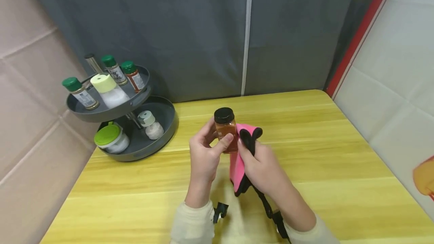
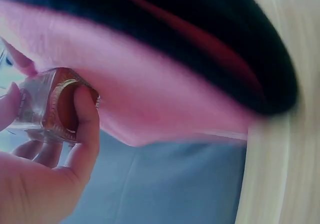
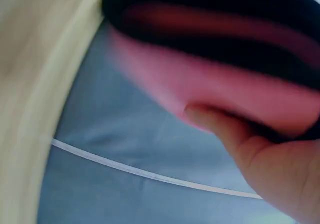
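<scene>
A spice jar [image 1: 226, 129] with a black lid and reddish-brown contents is held up over the table by my left hand [image 1: 204, 153], thumb across its front. In the left wrist view the clear base of the jar [image 2: 62, 106] shows, with a finger curled under it. My right hand [image 1: 262, 165] grips a folded pink cloth [image 1: 239, 168] with black edging, right against the jar's side. The right wrist view shows my thumb pressed on the pink cloth [image 3: 210, 83]; the other fingers are hidden there.
At the left stands a dark grey two-tier turntable rack [image 1: 159, 144]. Its upper tier carries green-capped spice jars [image 1: 135, 80] and a yellow-capped shaker [image 1: 112, 93]. Below are a green-lidded tub [image 1: 110, 138] and a white-capped shaker [image 1: 152, 127]. A grey curtain [image 1: 190, 29] hangs behind the wooden table [image 1: 322, 142].
</scene>
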`<state>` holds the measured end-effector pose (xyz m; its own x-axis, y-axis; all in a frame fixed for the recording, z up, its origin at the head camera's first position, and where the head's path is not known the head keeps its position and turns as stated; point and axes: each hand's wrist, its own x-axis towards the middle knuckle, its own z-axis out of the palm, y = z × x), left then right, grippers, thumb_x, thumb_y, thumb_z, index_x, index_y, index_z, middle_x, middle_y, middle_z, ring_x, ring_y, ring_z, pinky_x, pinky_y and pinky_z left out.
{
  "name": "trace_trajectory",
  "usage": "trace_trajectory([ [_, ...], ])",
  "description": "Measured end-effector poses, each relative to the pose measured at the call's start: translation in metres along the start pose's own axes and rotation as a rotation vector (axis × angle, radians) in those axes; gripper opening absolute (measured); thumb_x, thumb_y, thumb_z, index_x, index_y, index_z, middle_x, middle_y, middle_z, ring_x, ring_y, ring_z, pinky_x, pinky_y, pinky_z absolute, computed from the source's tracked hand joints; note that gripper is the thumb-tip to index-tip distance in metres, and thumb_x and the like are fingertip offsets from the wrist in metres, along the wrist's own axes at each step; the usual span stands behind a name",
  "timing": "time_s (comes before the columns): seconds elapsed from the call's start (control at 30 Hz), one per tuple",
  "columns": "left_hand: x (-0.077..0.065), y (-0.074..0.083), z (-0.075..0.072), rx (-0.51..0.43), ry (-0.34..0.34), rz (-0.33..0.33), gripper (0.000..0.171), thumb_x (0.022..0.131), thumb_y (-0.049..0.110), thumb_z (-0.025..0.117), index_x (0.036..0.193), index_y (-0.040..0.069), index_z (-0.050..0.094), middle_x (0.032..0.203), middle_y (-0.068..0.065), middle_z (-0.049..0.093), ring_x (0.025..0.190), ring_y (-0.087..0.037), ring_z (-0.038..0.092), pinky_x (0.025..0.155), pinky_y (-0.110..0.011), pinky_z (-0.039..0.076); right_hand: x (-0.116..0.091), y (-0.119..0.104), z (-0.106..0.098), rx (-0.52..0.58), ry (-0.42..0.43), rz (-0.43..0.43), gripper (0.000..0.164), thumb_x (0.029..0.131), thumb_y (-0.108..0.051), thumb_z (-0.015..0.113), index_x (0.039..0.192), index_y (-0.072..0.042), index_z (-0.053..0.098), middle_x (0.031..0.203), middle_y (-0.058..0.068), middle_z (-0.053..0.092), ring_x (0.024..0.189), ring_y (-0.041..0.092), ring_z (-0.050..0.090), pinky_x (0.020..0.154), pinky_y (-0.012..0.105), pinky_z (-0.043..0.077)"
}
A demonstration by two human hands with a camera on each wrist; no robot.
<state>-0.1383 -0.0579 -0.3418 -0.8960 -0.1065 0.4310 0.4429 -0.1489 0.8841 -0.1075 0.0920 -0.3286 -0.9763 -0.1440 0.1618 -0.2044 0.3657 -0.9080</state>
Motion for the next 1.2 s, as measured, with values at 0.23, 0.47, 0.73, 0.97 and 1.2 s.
trace_trajectory([
  [0.23, -0.005, -0.005, 0.006, 0.043, -0.014, -0.090, 0.050, 0.084, 0.003, 0.080, 0.131, 0.019, 0.070, 0.115, -0.006, 0.073, 0.095, -0.028, 0.066, 0.071, -0.037, 0.062, 0.004, -0.022, -0.008, 0.087, 0.231, -0.356, 0.020, 0.105, -0.019, 0.054, 0.106, -0.006, 0.070, 0.059, 0.001, 0.049, 0.046, 0.016, 0.048, 0.044, 0.031, 0.041],
  [0.47, -0.002, 0.000, 0.003, 0.041, 0.042, -0.064, 0.053, 0.082, 0.000, 0.081, 0.132, 0.012, 0.069, 0.115, -0.010, 0.073, 0.096, -0.027, 0.067, 0.075, -0.036, 0.061, -0.008, -0.002, 0.017, 0.138, 0.325, -0.512, 0.020, 0.100, -0.003, 0.057, 0.081, -0.004, 0.060, 0.058, -0.005, 0.046, 0.044, 0.007, 0.044, 0.040, 0.023, 0.038],
  [0.73, 0.002, 0.001, -0.003, 0.037, 0.075, -0.034, 0.051, 0.081, -0.001, 0.081, 0.130, 0.010, 0.070, 0.114, -0.010, 0.074, 0.096, -0.027, 0.068, 0.082, -0.038, 0.059, -0.005, 0.005, 0.011, 0.064, 0.037, -0.035, 0.037, 0.106, -0.031, 0.053, 0.081, -0.006, 0.060, 0.063, 0.002, 0.055, 0.052, 0.015, 0.054, 0.048, 0.031, 0.048],
  [0.97, -0.001, -0.007, 0.003, 0.033, 0.036, -0.079, 0.049, 0.081, 0.000, 0.082, 0.127, 0.011, 0.072, 0.112, -0.010, 0.074, 0.094, -0.027, 0.067, 0.075, -0.035, 0.060, 0.007, -0.017, -0.009, 0.004, 0.036, 0.006, 0.043, 0.106, -0.038, 0.052, 0.078, -0.005, 0.057, 0.058, 0.005, 0.047, 0.050, 0.023, 0.048, 0.050, 0.035, 0.041],
  [1.2, -0.002, -0.006, 0.006, 0.039, 0.021, -0.089, 0.047, 0.084, 0.003, 0.081, 0.129, 0.012, 0.070, 0.114, -0.009, 0.073, 0.101, -0.027, 0.067, 0.080, -0.034, 0.059, -0.003, -0.018, -0.007, 0.141, 0.197, -0.390, 0.018, 0.105, -0.013, 0.052, 0.107, -0.004, 0.068, 0.055, 0.000, 0.046, 0.041, 0.015, 0.046, 0.041, 0.030, 0.040],
])
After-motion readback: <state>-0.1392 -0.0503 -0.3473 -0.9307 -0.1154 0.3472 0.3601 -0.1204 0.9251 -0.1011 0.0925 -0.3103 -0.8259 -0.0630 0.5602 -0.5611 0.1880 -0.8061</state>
